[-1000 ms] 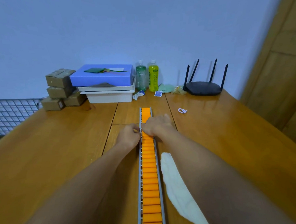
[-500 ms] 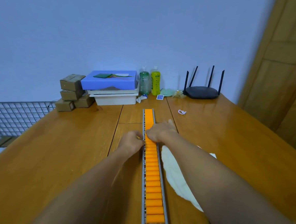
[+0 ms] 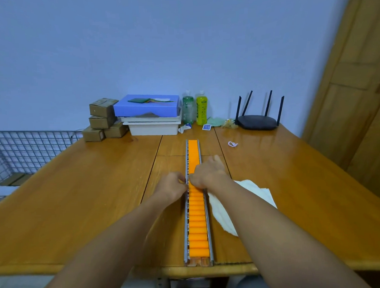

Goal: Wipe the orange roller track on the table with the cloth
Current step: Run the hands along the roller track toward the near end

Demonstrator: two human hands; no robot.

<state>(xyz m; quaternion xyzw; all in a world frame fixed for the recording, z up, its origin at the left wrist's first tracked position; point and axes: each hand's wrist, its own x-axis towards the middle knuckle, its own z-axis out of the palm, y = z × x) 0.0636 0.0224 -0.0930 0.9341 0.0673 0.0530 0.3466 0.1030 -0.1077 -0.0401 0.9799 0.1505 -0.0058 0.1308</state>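
Vs half a sec ago little has moved: left hand and right hand stay on the long orange roller track w/ grey metal side rails, approx. at its middle. The view has only pulled back a bit, so more of the track's near end shows at the 6 o'clock edge of the brown wooden table. Left hand's fingers curl in and pinch the left rail. Right hand lies across the rollers, fingers curled over the right rail, gripping it. The soft white cloth lies untouched at 3 o'clock of the track, just beside the rail, partly under the right forearm. My read: still positioning, wiping not begun, cloth pickup comes next. Edges: near end sits right at the table lip, no slack toward 6. Bare wood toward 9 and 3. Toward 12 a stretch of bare wood, then a flat blue box, w/ a black four-antenna router at 1 o'clock, both well apart from the far end.
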